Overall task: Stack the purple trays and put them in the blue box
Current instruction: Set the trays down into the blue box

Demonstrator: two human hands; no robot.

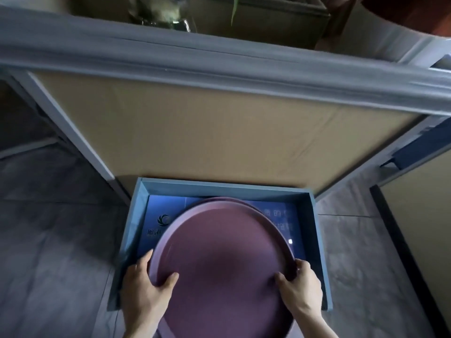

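I hold a stack of round purple trays point(219, 254) over the open blue box point(314, 230), which stands on the floor below me. The rim of a lower tray shows just behind the top tray's far edge. My left hand point(144, 289) grips the stack's left rim, thumb on the inside. My right hand point(300, 284) grips the right rim the same way. The stack tilts, its far edge low inside the box over the dark blue printed bottom point(166, 215). The near part of the box is hidden by the trays.
A table with a grey-blue frame point(219, 62) and tan underside point(195, 128) stands right behind the box. Grey tiled floor point(48, 240) lies on both sides. A tan panel with a dark edge point(419, 228) stands at the right.
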